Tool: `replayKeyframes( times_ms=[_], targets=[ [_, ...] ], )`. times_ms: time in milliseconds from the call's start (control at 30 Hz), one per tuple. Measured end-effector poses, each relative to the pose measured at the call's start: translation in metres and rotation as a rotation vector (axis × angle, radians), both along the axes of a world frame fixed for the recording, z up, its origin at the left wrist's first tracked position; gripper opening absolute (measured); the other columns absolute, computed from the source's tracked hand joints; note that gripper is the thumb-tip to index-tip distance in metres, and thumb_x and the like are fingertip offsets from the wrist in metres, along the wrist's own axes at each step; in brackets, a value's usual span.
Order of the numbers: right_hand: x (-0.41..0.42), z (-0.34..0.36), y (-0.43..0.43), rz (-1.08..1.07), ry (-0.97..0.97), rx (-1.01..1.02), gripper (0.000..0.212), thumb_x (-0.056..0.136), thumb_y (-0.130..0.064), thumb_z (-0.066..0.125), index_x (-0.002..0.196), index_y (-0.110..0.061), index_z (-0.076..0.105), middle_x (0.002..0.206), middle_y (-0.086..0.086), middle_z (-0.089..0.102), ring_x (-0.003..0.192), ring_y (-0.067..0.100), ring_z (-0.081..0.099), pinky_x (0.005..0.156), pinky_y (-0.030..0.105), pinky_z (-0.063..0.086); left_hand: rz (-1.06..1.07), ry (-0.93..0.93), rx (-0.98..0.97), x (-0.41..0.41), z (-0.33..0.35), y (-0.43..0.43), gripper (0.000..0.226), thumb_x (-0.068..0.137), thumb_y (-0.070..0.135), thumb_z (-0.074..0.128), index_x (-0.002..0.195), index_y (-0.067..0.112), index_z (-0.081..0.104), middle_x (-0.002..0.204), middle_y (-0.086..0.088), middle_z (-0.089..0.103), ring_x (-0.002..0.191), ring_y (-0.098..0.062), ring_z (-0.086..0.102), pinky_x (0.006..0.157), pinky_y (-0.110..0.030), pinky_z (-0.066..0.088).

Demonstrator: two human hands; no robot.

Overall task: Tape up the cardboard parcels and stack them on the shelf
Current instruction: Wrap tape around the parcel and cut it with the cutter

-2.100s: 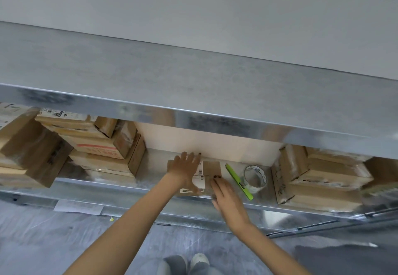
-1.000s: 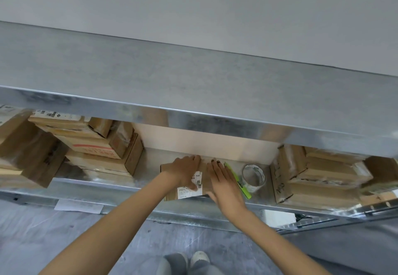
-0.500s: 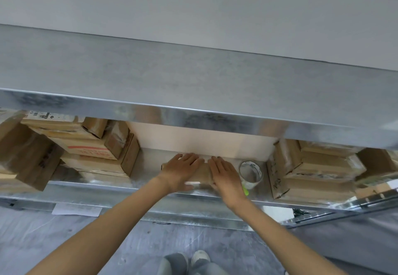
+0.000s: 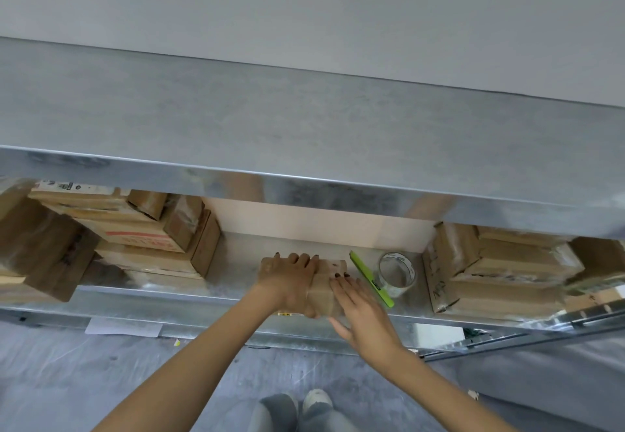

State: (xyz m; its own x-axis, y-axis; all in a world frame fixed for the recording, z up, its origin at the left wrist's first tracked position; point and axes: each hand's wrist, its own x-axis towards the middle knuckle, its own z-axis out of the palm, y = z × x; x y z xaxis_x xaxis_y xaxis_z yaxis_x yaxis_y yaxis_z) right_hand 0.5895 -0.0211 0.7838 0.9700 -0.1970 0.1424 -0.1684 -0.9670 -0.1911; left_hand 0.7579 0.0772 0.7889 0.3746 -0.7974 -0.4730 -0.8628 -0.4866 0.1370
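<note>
Head view: shoes (image 4: 297, 408) on the grey floor, then the lower shelf (image 4: 203, 303) rim. On it a green cutter (image 4: 372, 279) and tape roll (image 4: 397, 274) lie just right of the hands, between the left stack (image 4: 152, 239) and the right stack (image 4: 490, 272). The upper shelf (image 4: 304, 127) overhangs everything. The small parcel (image 4: 326, 283), brown and tape-glossy, lies mid-shelf. The left hand (image 4: 291, 283) grips its left half, and the right hand (image 4: 362, 310) presses flat-fingered on its right end.

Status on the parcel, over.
Left hand grips small parcel, right hand flat on it. Parcel on shelf, not stacked. Green cutter, tape roll close right.
</note>
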Motion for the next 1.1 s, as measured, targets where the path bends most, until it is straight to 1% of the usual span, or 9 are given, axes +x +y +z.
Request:
replayKeyframes(
  times_ms=[133,300,433,600,733,800,933,1000,1100],
  targets=[
    [0.023,0.003,-0.002,-0.003,0.251,0.065,0.087,0.071,-0.043,0.074,0.14,-0.003,0.039,0.144,0.013,0.042,0.136,0.028,0.037,0.117,0.034,0.016,-0.013,-0.071,-0.08,-0.007,-0.006,0.006,0.114,0.062,0.072,0.065,0.149,0.015,0.017,0.139,0.0,0.037,0.127,-0.024,0.037,0.111,-0.051,0.025],
    [0.061,0.011,-0.018,-0.023,0.601,0.129,0.118,0.065,-0.055,0.074,0.151,-0.009,0.007,0.159,0.009,0.008,0.147,0.027,0.005,0.12,0.042,0.006,-0.003,-0.101,-0.119,-0.011,-0.009,0.009,0.11,0.061,0.072,0.066,0.145,0.017,0.024,0.137,-0.001,0.04,0.125,-0.025,0.039,0.111,-0.05,0.026],
    [0.074,0.015,-0.032,0.035,0.718,0.075,0.123,0.055,-0.059,0.078,0.148,-0.011,0.014,0.151,0.007,0.026,0.139,0.027,0.022,0.117,0.046,0.013,-0.031,-0.191,-0.207,-0.017,-0.009,0.018,0.107,0.063,0.07,0.067,0.145,0.016,0.026,0.138,-0.003,0.04,0.124,-0.026,0.039,0.113,-0.051,0.022],
    [0.067,0.017,-0.032,0.036,0.297,-0.13,0.121,0.041,-0.061,0.08,0.139,-0.005,0.036,0.127,0.011,0.051,0.115,0.032,0.053,0.098,0.046,0.045,0.092,-0.149,-0.285,-0.008,0.005,0.012,0.118,0.063,0.083,0.046,0.152,0.016,0.01,0.154,-0.003,0.022,0.141,-0.024,0.023,0.117,-0.052,0.007],
    [0.042,0.002,-0.023,-0.087,0.205,-0.142,0.13,0.025,-0.045,0.088,0.137,-0.003,0.037,0.121,0.014,0.058,0.111,0.033,0.058,0.092,0.047,0.049,0.164,-0.046,-0.129,0.015,0.02,0.007,0.121,0.066,0.066,0.072,0.153,0.013,0.005,0.156,-0.006,0.022,0.144,-0.025,0.021,0.12,-0.043,0.01],
    [0.03,-0.004,-0.02,-0.1,0.212,-0.118,0.134,0.021,-0.054,0.088,0.136,-0.003,0.041,0.121,0.014,0.058,0.111,0.031,0.058,0.094,0.048,0.047,0.186,-0.026,-0.051,0.016,0.026,0.002,0.119,0.061,0.064,0.077,0.151,0.012,0.018,0.151,-0.006,0.035,0.139,-0.025,0.032,0.116,-0.039,0.02],
    [0.023,0.019,-0.036,-0.016,0.225,0.033,0.109,0.045,-0.069,0.078,0.131,-0.009,0.047,0.126,0.006,0.054,0.112,0.024,0.054,0.097,0.036,0.043,0.158,-0.105,-0.02,0.006,0.031,-0.005,0.081,0.061,0.058,0.081,0.12,0.014,0.047,0.122,-0.004,0.058,0.112,-0.023,0.055,0.083,-0.031,0.04],
    [0.037,0.036,-0.047,-0.029,0.341,0.2,0.083,0.066,-0.066,0.069,0.127,-0.017,0.045,0.124,-0.003,0.051,0.106,0.017,0.052,0.086,0.026,0.039,0.163,-0.117,-0.05,0.006,0.033,-0.003,0.077,0.061,0.058,0.081,0.117,0.015,0.048,0.119,-0.003,0.059,0.109,-0.023,0.056,0.078,-0.03,0.038],
    [0.057,0.036,-0.058,-0.146,0.5,0.469,0.063,0.074,-0.062,0.065,0.12,-0.021,0.049,0.118,-0.004,0.058,0.099,0.014,0.056,0.082,0.03,0.046,0.179,-0.1,-0.073,0.003,0.033,0.001,0.078,0.061,0.057,0.081,0.118,0.016,0.049,0.121,-0.001,0.058,0.111,-0.021,0.053,0.081,-0.03,0.039]
  ],
)
